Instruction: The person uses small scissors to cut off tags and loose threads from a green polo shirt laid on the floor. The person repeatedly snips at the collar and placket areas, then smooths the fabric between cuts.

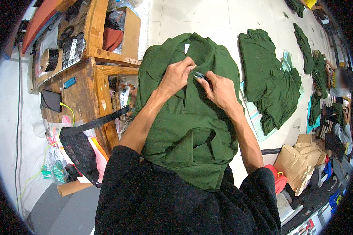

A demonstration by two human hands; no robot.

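Observation:
A dark green polo shirt (161, 102) is spread in front of me, its collar (201, 48) away from me and a white label (186, 48) inside the neck. My left hand (178, 75) pinches at the top of the placket, just under the collar; whatever is between its fingertips is too small to make out. In my right hand (222, 88) is a small metal tool, apparently thread snips (199, 76), its tips pointing towards the left fingertips. Nearer my body lies another green collared garment (176, 147), its collar standing up.
Left is a wooden bench (101, 97) bearing a phone (51, 100), a tape roll (49, 59) and a black mesh bag (79, 151). Green garments (264, 79) lie on the tiled floor to the right. Brown paper packages (294, 167) and people (339, 82) are further right.

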